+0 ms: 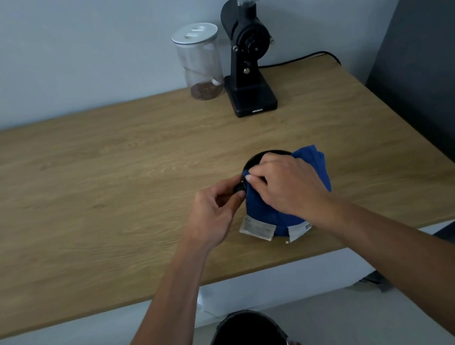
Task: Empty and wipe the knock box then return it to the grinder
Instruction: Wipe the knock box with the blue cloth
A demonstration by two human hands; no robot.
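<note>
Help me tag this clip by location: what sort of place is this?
Probably a home coffee corner: a black grinder with a clear hopper stands beside a jar of coffee on a wooden counter, against a plain wall, with a bin on the floor.

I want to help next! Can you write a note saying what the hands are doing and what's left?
Left hand: steadying the black knock box at its side.
Right hand: pressing the blue cloth over the box's rim, wiping.
Box sits on the table, well in front of the grinder.
Emptied: cannot tell.
Left: finish wiping, put the box back at the grinder.
</note>
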